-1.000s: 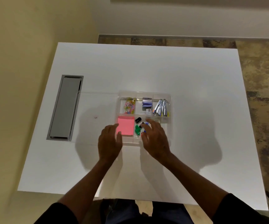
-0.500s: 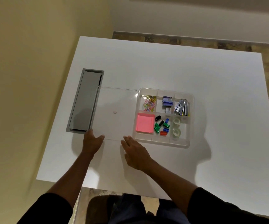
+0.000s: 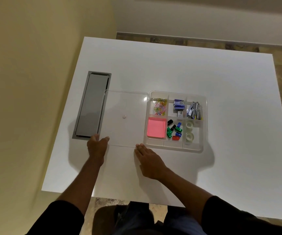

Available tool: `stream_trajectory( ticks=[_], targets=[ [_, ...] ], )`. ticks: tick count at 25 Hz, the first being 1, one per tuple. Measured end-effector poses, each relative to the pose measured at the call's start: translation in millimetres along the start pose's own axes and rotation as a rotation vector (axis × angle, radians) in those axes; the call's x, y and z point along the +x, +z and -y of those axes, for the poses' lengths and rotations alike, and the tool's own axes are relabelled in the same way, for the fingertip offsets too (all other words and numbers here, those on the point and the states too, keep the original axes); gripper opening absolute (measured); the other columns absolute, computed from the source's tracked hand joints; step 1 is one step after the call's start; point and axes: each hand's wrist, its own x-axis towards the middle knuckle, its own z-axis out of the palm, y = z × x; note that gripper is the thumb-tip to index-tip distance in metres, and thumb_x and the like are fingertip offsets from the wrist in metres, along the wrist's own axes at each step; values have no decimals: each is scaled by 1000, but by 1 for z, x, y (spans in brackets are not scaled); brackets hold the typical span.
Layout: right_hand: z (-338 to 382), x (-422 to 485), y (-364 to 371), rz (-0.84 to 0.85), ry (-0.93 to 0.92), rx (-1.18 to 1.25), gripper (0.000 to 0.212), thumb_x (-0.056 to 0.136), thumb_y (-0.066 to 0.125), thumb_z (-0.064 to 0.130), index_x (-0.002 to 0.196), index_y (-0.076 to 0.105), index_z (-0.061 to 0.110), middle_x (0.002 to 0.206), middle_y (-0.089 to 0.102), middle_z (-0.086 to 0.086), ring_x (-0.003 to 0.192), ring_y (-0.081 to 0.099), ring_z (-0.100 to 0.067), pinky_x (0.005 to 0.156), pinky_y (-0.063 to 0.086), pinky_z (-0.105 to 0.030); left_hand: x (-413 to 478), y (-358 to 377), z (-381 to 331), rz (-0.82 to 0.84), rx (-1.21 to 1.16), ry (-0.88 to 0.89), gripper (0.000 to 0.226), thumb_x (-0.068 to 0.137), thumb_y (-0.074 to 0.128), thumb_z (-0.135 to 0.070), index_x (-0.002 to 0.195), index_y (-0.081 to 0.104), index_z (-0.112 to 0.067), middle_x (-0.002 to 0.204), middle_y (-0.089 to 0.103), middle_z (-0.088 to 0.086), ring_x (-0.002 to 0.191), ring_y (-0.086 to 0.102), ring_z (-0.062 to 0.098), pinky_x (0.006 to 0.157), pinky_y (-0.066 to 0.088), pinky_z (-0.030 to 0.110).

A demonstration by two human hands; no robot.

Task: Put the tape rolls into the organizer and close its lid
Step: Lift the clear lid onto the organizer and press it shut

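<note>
The left hand (image 3: 97, 147) has its grip closed on the lid (image 3: 125, 102) at the near-left corner. The right hand (image 3: 148, 158), grip open, lies flat at the lid's near edge. Both tape rolls (image 3: 189, 136) sit in the near-right compartment of the organizer (image 3: 172, 144).

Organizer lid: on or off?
Off. The lid lies flat on the table left of the organizer, whose compartments stand uncovered.

Left hand (image 3: 97, 147) holds lid (image 3: 125, 104) corner; right hand (image 3: 150, 160) flat; tape rolls (image 3: 187, 136) in organizer (image 3: 174, 148)
</note>
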Motion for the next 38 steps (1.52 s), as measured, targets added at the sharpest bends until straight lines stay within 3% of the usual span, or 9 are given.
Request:
stream_trajectory(
  ticks=[2, 4, 7, 10, 14, 22, 27, 32, 38],
  targets=[
    [-3, -4, 2, 10, 4, 2, 88, 99, 67, 10, 170, 15, 11, 180, 8, -11, 168, 5, -29, 135, 19, -44, 10, -6, -5, -21, -192, -111, 35, 95, 77, -18, 126, 67, -4, 121, 69, 20, 99, 68, 33, 92, 59, 45],
    [-5, -8, 2, 21, 2, 3, 91, 99, 67, 10, 170, 11, 13, 180, 4, -8, 168, 2, -27, 135, 18, -45, 17, -15, -7, 0, -345, -186, 10, 96, 75, -14, 100, 68, -8, 86, 64, 14, 67, 57, 22, 69, 50, 35],
    [-1, -10, 1, 13, -1, 13, 91, 100, 67, 11, 171, 10, 15, 180, 6, -7, 168, 6, -27, 135, 19, -45, 14, -30, -4, 27, -367, -188, 6, 96, 75, -16, 94, 69, -13, 79, 63, 6, 67, 59, 18, 66, 47, 32],
    [15, -8, -4, -74, 32, 44, 83, 101, 67, 20, 169, 20, 15, 175, 30, -11, 161, 32, -32, 131, 36, -46, 3, -43, -5, 101, -360, -85, 16, 95, 78, -20, 107, 73, -11, 84, 67, 3, 70, 60, 17, 62, 41, 29],
    [42, 1, -18, -285, 67, 20, 80, 93, 80, 35, 159, 38, 17, 154, 55, -9, 131, 65, -30, 98, 64, -41, -21, -59, -20, 147, -502, 8, 9, 90, 83, -20, 93, 77, -13, 74, 65, 1, 61, 56, 14, 57, 42, 27],
    [56, 8, -73, -771, 41, -68, 23, 102, 70, 32, 122, 71, 20, 105, 79, 2, 76, 76, -16, 56, 61, -31, -68, -67, -87, 247, -617, 127, 20, 95, 80, -30, 89, 69, -14, 68, 61, 1, 48, 51, 13, 43, 41, 20],
    [41, 2, -117, -964, 43, -5, 14, 105, 68, 25, 112, 77, 18, 96, 82, 3, 65, 74, -12, 50, 59, -29, -90, -50, -127, 414, -711, 197, 38, 101, 64, -58, 104, 73, -22, 93, 80, 0, 86, 81, 16, 74, 66, 29],
    [23, -17, -162, -995, 235, 307, 10, 98, 76, 27, 107, 79, 27, 92, 84, 8, 70, 77, -5, 58, 47, -11, -89, -19, -129, 366, -608, 185, 37, 105, 68, -32, 131, 70, -5, 109, 78, 10, 110, 76, 32, 89, 62, 39],
    [-41, -65, -197, -792, 270, 972, 6, 94, 81, 19, 100, 81, 21, 87, 84, 0, 75, 82, -17, 75, 66, -39, -75, 16, -99, 155, -225, 186, 48, 104, 71, -26, 147, 59, -10, 148, 64, 17, 129, 63, 30, 113, 55, 52]
  ],
)
